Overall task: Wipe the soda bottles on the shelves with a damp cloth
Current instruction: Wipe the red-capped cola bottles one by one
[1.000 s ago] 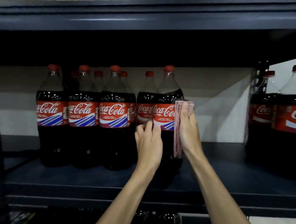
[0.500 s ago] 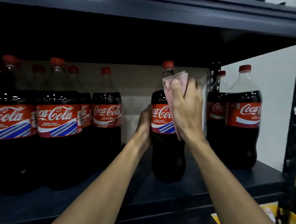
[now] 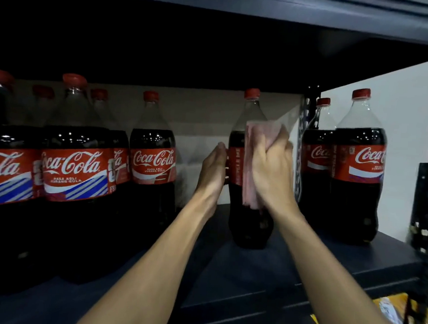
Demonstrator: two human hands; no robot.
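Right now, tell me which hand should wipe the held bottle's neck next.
Right. The right hand grips the pink cloth against the bottle, just below its neck. The left hand has no cloth and holds the bottle's side, steadying it.

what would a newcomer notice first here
Centre of the shot: a lone cola bottle standing on the dark shelf, the left hand gripping its side while the right hand presses a pink cloth against it. A crowd of red-labelled bottles fills the left, and two more bottles stand at the right.
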